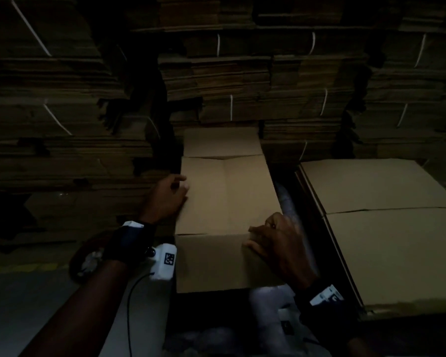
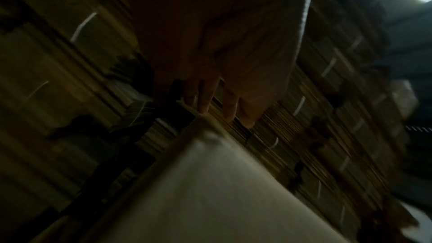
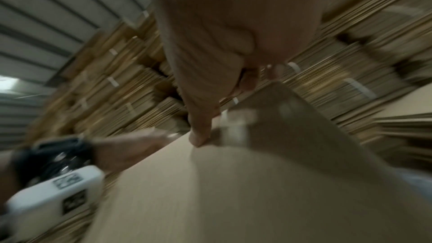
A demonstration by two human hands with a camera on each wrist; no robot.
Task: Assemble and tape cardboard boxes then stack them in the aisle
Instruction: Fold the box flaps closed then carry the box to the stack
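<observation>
1. A flattened cardboard box (image 1: 227, 197) lies in front of the person, its far end against the wall of bundled flat cartons (image 1: 281, 99).
2. The left hand (image 1: 169, 195) sits at the box's left edge, its thumb on the top face; the rest of its fingers drop over the edge out of sight, so whether it clamps the edge cannot be told.
3. The right hand (image 1: 276, 243) rests on the near right part of the box beside a flap seam, fingers bent, the thumb (image 3: 198, 136) pressing down on the board; a firm grip cannot be told.
4. A second flat box (image 1: 386, 228) lies to the right, apart from the first across a dark gap.
5. White straps (image 1: 231, 106) bind the stacked cartons.
</observation>
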